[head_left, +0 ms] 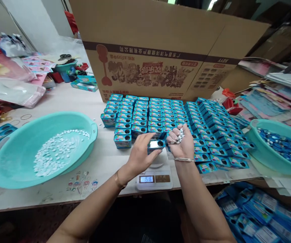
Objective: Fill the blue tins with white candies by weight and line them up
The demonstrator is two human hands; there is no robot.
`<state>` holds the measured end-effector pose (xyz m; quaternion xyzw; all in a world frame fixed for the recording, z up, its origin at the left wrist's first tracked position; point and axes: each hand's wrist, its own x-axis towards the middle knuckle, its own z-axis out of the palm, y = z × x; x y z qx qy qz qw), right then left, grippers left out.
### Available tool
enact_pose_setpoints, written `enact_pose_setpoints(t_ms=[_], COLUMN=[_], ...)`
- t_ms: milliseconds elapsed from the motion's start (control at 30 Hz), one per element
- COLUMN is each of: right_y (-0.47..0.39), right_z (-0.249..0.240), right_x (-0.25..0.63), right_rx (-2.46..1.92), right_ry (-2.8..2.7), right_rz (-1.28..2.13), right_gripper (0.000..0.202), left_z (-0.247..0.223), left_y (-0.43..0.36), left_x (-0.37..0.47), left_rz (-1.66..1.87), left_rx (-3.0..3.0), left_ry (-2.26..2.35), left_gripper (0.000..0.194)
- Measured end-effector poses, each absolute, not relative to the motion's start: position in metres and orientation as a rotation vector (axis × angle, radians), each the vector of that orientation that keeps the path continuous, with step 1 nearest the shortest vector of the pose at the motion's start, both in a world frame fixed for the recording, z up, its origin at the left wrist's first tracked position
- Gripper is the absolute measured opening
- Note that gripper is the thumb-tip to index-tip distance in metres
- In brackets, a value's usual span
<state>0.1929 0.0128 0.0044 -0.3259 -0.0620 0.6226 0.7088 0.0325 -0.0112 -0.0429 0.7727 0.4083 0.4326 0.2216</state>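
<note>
My left hand (pixel 140 152) has its thumb and fingers around a small blue box (pixel 156 145) with a round dark hole in its top. This box is at the pan of a white digital scale (pixel 154 179), whose display is lit. Just right of it, my right hand (pixel 184 145) is turned palm up, fingers curled over a small heap of white tablets (pixel 179 135). More white tablets (pixel 53 152) lie in a large turquoise basin (pixel 11 168) on the left.
Behind the scale stand rows of similar blue boxes (pixel 141 114), backed by a large cardboard carton (pixel 147 30). On the right, a turquoise basin (pixel 264 155) holds blue-and-silver pieces (pixel 279 143). Below the table edge lie more blue boxes (pixel 259 212). Stacked printed sheets (pixel 266 101) rise at right.
</note>
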Motion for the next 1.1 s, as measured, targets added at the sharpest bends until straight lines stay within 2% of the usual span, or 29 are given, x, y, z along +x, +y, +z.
enact_pose_setpoints(t_ms=[167,233,467,633,867,1100], right_y=[0.020,0.022,0.025,0.023,0.020,0.022], right_z=[0.001,-0.001,-0.002,-0.003,-0.007,0.008], right_x=[0.190,0.191,0.185,0.186,0.192,0.195], right_rx=[-0.731,-0.700,-0.630,-0.639,-0.571,-0.504], right_ry=[-0.169,-0.152,0.053,0.054,0.070,0.137], right_rz=[1.392,1.419,1.366,1.303,1.284,1.232], right_gripper=[0.040,0.039,0.038,0.039,0.039,0.041], left_z=[-0.032,-0.028,-0.017,-0.009,0.003,0.009], left_y=[0.008,0.008,0.008,0.012,0.012,0.008], left_x=[0.058,0.061,0.072,0.081,0.090,0.107], left_rz=[1.152,1.148,1.103,0.896,0.663,0.829], left_rx=[2.127,2.158,2.324,2.415,2.549,2.772], left_ry=[1.194,1.245,1.255,1.278,1.302,1.372], left_gripper=[0.014,0.007,0.010,0.016,0.013,0.019])
